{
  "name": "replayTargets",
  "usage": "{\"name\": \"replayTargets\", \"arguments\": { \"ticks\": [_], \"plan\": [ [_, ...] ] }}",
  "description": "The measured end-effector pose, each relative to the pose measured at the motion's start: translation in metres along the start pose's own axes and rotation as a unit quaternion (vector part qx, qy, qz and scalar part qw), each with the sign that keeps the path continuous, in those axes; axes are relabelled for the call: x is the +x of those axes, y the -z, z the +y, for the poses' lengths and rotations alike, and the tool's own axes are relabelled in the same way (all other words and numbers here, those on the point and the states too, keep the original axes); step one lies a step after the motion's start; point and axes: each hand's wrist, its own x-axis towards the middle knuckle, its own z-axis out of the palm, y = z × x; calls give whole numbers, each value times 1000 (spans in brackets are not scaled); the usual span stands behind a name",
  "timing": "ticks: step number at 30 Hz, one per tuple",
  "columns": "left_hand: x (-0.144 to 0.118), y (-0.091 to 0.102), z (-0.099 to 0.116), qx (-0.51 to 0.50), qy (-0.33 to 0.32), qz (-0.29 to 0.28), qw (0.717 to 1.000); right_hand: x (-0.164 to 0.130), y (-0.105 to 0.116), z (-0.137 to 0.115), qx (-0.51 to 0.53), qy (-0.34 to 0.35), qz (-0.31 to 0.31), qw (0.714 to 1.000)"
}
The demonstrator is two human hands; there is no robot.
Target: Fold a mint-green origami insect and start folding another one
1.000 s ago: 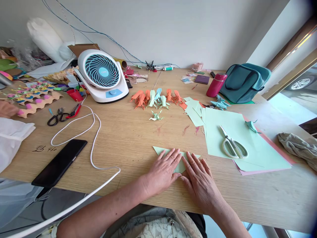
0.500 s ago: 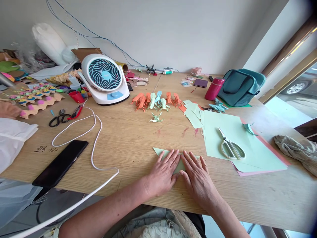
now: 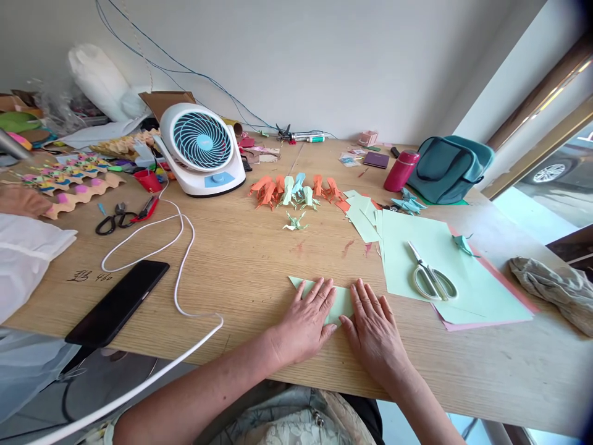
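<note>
Two hands lay flat on a folded sheet of pale green paper (image 3: 341, 301) near the front edge of the wooden table (image 3: 241, 259). The left hand (image 3: 306, 321) stayed put with its fingers spread, gripping nothing. The right hand (image 3: 373, 330) had slid a little to the right since a second before, baring more of the paper between the two; it too pressed open-palmed, so a crease looked to be getting smoothed outward. Dark handwriting (image 3: 89, 276) on the table beside the black phone (image 3: 118, 303) could not be read. No brand showed on the white fan (image 3: 204, 148) or the scissors (image 3: 432, 276)
</note>
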Motion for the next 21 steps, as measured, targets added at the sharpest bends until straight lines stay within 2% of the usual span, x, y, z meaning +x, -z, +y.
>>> {"name": "replayTargets", "arguments": {
  "ticks": [6,12,21],
  "plan": [
    [5,10,-8,-35,-15,-15,999,9,7,6,18,-14,-1,1000],
    [22,19,-21,-69,5,37,997,25,19,18,68,-28,19,997],
    [43,38,-36,-120,53,-29,991,40,27,24,197,-40,-34,979]
  ]
}}
